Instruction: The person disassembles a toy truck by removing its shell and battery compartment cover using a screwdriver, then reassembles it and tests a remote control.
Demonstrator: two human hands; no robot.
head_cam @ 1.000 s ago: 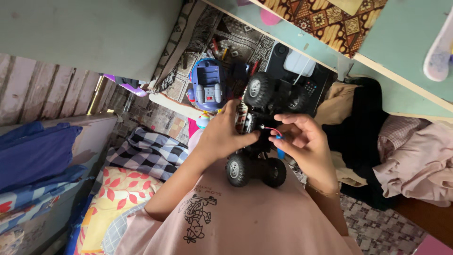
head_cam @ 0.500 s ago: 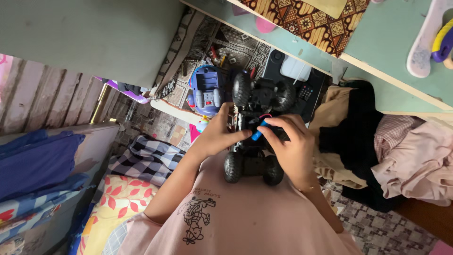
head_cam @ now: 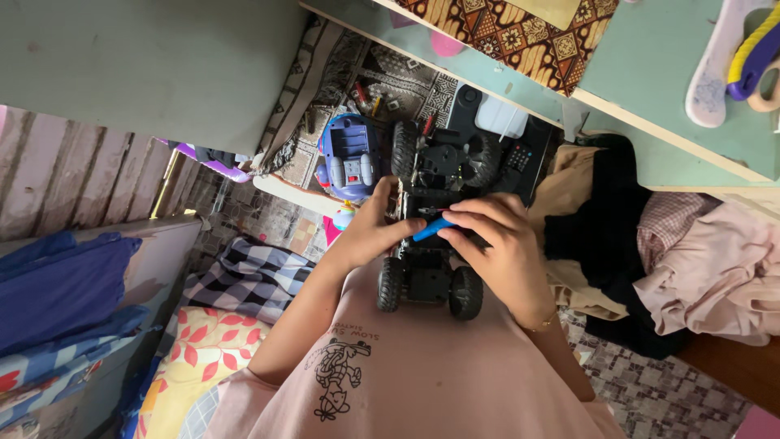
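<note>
Blue tool [head_cam: 432,228] now lower over toy truck [head_cam: 431,219], right hand [head_cam: 496,252] shifted down

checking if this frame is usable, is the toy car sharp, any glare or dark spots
Head view: the black toy car and both hands, left hand and right hand, are sharp; soft daylight, no glare; the chassis detail sinks into shadow; the grey panel at top left is slightly soft; straight edges lean with wide-angle tilt.

Toy truck [head_cam: 429,244] matt black plastic, knobby rubber tyres [head_cam: 466,292].
</note>
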